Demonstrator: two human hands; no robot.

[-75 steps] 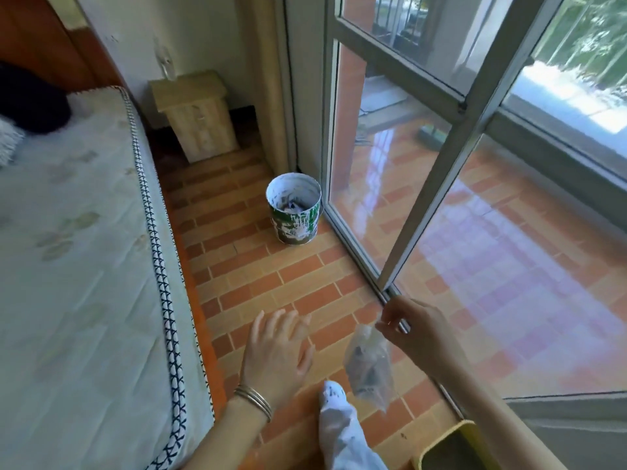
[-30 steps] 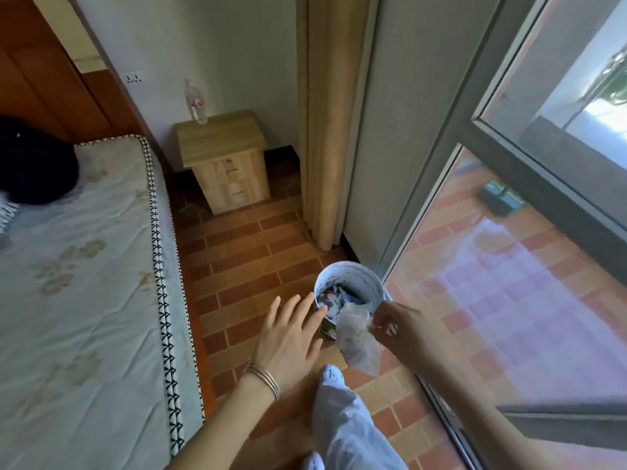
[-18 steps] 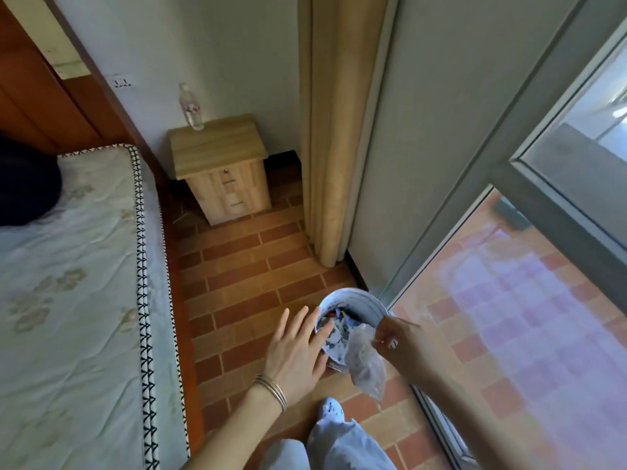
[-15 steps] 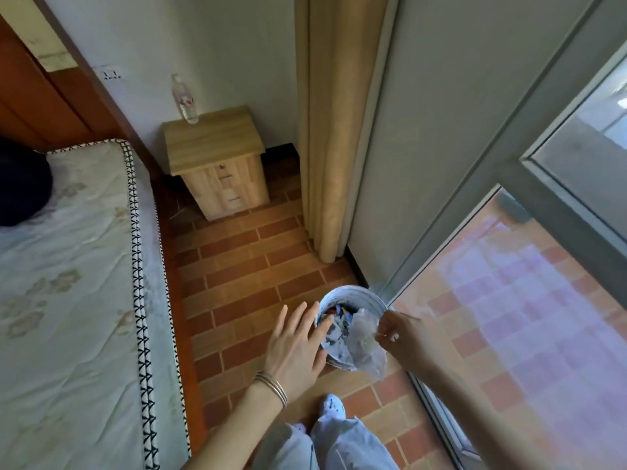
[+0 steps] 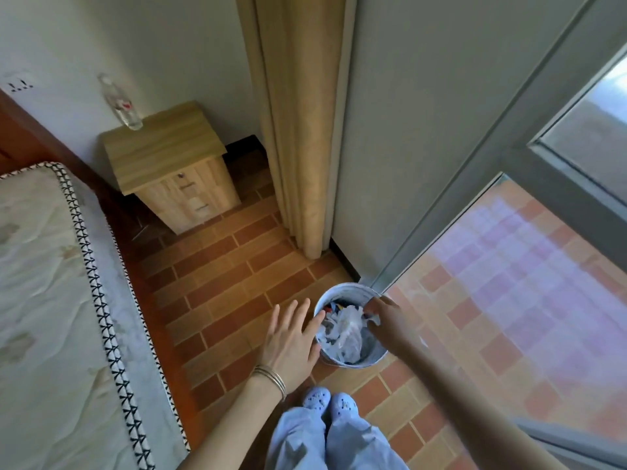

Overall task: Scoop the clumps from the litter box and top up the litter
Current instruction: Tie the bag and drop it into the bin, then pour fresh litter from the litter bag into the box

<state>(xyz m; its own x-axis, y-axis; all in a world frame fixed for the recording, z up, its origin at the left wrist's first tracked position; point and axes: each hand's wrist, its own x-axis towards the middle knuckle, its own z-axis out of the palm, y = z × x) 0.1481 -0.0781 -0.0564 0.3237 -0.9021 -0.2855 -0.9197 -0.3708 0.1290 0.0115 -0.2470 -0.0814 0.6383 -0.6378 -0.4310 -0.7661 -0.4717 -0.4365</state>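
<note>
Standing on brick floor (image 5: 220, 266) by a mattress (image 5: 40, 300), left fingers (image 5: 298, 313) splayed, right fingers (image 5: 371, 312) pinching bag (image 5: 349, 330) in bin (image 5: 346, 289).

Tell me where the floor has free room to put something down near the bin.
Bare tiles lie between the mattress edge, the nightstand and the curtain, left of the bin. Crowded: the bin is full, the left hand at its rim, the right hand pinching the bag inside, shoes close by.
</note>
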